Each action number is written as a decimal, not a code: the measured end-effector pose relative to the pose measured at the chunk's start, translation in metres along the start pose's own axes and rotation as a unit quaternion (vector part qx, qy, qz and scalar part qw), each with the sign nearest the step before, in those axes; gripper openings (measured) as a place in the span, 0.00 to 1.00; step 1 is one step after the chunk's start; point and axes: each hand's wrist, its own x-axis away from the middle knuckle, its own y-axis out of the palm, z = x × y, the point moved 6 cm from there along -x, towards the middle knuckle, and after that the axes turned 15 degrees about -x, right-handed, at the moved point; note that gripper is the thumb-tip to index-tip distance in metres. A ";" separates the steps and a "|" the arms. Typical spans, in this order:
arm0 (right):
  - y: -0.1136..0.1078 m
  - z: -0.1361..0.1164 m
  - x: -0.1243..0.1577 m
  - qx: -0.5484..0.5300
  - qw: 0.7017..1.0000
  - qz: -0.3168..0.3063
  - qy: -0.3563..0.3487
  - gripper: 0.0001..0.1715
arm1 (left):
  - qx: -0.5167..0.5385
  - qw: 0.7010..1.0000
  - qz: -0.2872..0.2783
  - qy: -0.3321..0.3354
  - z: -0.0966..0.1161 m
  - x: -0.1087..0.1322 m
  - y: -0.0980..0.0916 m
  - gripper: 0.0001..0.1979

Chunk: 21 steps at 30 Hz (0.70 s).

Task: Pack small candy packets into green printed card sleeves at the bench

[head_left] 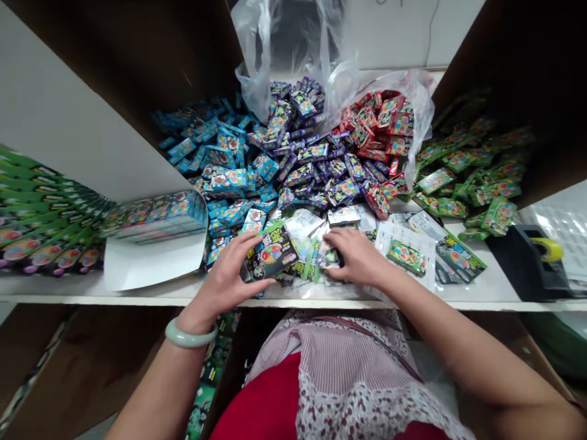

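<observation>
My left hand [227,275], with a pale green bangle on its wrist, is closed on a dark printed card pack [270,255] at the front of the white table [495,287]. My right hand [358,256] lies beside it, fingers curled on small clear-wrapped packets [326,256]. More clear plastic sleeves and green packets [406,253] lie just right of that hand.
Heaps of small boxes fill the table behind: blue [215,153], purple [312,159], red in a plastic bag [380,125], green [472,171]. A black tape dispenser [532,260] stands at right. Stacked green packs [41,232] and a wrapped bundle [160,214] lie at left.
</observation>
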 end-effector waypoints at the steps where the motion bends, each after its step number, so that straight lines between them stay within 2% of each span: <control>1: -0.012 -0.002 0.003 -0.023 0.999 0.046 -0.007 0.40 | -0.004 1.000 -0.005 0.007 0.002 0.002 -0.001 0.37; 3: -0.035 -0.011 0.008 -0.056 0.994 0.091 -0.035 0.41 | -0.002 1.000 -0.012 0.029 0.008 0.004 0.000 0.37; 4: -0.042 -0.018 0.010 -0.057 0.994 0.078 -0.053 0.41 | 0.002 0.999 -0.013 0.041 0.012 0.004 0.001 0.38; 8: -0.044 -0.047 0.011 0.003 0.991 -0.068 -0.114 0.42 | 0.021 0.997 -0.010 0.077 0.025 -0.001 0.006 0.39; 11: -0.041 -0.058 0.006 0.027 0.983 -0.114 -0.145 0.41 | 0.037 0.994 -0.033 0.101 0.032 -0.002 0.009 0.39; 16: -0.036 -0.057 -0.003 0.025 0.981 -0.116 -0.153 0.38 | 0.075 0.992 -0.048 0.093 0.037 0.001 0.012 0.40; 19: -0.029 -0.054 -0.005 -0.022 0.983 -0.098 -0.153 0.47 | 0.097 0.991 -0.046 0.075 0.037 0.003 0.015 0.40; 21: -0.025 -0.052 -0.003 -0.062 0.986 -0.059 -0.144 0.52 | 0.098 0.993 -0.036 0.058 0.036 0.006 0.015 0.40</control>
